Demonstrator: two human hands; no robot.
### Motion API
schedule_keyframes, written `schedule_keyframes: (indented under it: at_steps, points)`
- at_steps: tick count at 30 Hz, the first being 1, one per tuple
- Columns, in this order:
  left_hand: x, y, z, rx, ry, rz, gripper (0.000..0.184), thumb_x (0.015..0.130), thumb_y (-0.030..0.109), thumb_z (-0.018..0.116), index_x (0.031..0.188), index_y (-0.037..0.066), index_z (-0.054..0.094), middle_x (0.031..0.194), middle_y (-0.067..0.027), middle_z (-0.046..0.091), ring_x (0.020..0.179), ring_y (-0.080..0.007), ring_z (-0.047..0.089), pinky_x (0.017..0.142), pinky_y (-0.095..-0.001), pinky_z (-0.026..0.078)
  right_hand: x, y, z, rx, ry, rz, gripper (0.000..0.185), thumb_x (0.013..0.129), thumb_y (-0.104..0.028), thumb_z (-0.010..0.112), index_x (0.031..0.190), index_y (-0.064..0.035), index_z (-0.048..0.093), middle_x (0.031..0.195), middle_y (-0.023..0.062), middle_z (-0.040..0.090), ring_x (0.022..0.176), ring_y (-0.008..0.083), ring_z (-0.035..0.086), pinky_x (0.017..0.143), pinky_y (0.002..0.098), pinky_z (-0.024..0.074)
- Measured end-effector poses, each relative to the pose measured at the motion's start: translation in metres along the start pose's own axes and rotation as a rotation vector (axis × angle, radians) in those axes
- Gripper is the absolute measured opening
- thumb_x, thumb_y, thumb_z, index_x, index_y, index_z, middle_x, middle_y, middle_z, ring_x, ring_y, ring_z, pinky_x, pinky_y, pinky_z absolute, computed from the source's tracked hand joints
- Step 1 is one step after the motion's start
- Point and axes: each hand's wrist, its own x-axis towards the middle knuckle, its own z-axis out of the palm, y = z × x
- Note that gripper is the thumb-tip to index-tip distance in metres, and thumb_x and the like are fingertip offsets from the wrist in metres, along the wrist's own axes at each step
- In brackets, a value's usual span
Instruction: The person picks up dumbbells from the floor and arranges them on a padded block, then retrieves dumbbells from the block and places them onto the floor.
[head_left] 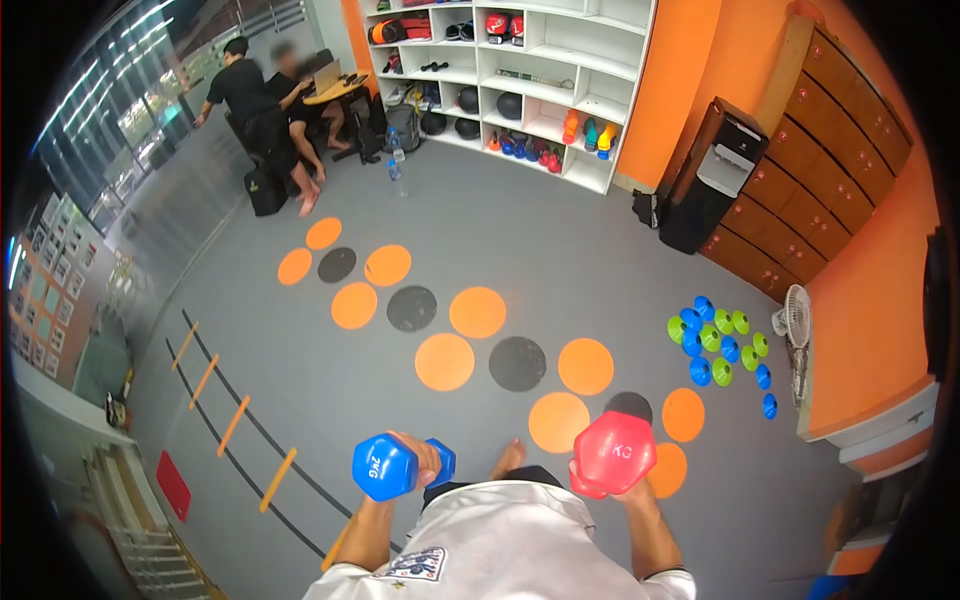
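Left hand (427,460) clenched round the handle of a blue hex-headed dumbbell (385,467) marked 2KG, held up in front of the torso. Right hand (634,492) grasping a glossy red hex-headed dumbbell (616,452) marked KG; its front head hides most of the fingers. Dumbbells well apart, white shirt (510,540) between and below, bare foot (512,458) just past the shirt.

Grey floor (330,400) beyond. Trail of flat orange discs (477,313) and flat black discs (517,363) runs diagonally from far left to near right; red dumbbell blocks part of the nearest black one. Left side: ladder of black lines and yellow-orange rungs (234,426), red flat panel (173,486) beside it.

Right side: cluster of blue and green dome cones (722,372), white fan (793,318) near them, brown drawer cabinet (800,190), black-and-silver water dispenser (715,175).

Back: white open shelving (590,170) with balls, gloves, small weights. Back left: two people (245,90) by a light wooden table (335,92), black backpack (265,190) on floor, clear plastic bottles (398,175) nearby.
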Motion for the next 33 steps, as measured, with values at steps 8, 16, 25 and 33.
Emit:
schedule_keyframes:
  at_steps: [8,16,25,33]
  points:
    - [0.167,-0.051,-0.085,0.005,0.103,0.022,0.025,0.074,-0.004,0.074,0.059,0.001,0.055,0.052,-0.0096,0.054,0.045,-0.0224,0.05,0.047,-0.034,0.043,0.197,0.005,-0.031,0.139,-0.036,0.204,0.058,0.069,-0.017,0.089,0.119,-0.0063,0.062,0.113,0.0093,0.068,0.102,0.024,0.067,0.081,0.0372,0.0552]
    - [0.387,-0.088,-0.217,0.035,-0.012,-0.002,0.028,0.074,-0.005,0.074,0.057,0.002,0.053,0.051,-0.0091,0.053,0.045,-0.0224,0.049,0.048,-0.0341,0.042,0.429,0.022,-0.003,-0.194,-0.105,-0.068,0.045,0.067,-0.015,0.085,0.107,-0.0042,0.065,0.098,0.0085,0.07,0.09,0.0238,0.068,0.079,0.0357,0.0543]
    - [0.614,-0.126,-0.346,-0.104,-0.14,-0.124,0.027,0.076,-0.005,0.075,0.061,0.002,0.053,0.053,-0.0094,0.053,0.045,-0.0237,0.049,0.047,-0.035,0.04,0.62,0.043,-0.002,-0.254,0.152,0.015,0.03,0.063,-0.009,0.079,0.09,-0.0025,0.067,0.078,0.0101,0.068,0.066,0.0256,0.065,0.063,0.0342,0.052]
    - [0.784,-0.213,-0.391,-0.201,-0.229,-0.317,0.026,0.075,-0.008,0.076,0.062,0.001,0.055,0.058,-0.0095,0.057,0.05,-0.0217,0.051,0.052,-0.0334,0.042,0.731,0.111,-0.038,-0.315,0.287,0.285,0.028,0.064,-0.013,0.079,0.086,-0.0026,0.067,0.076,0.0121,0.068,0.067,0.0291,0.066,0.061,0.0342,0.051]
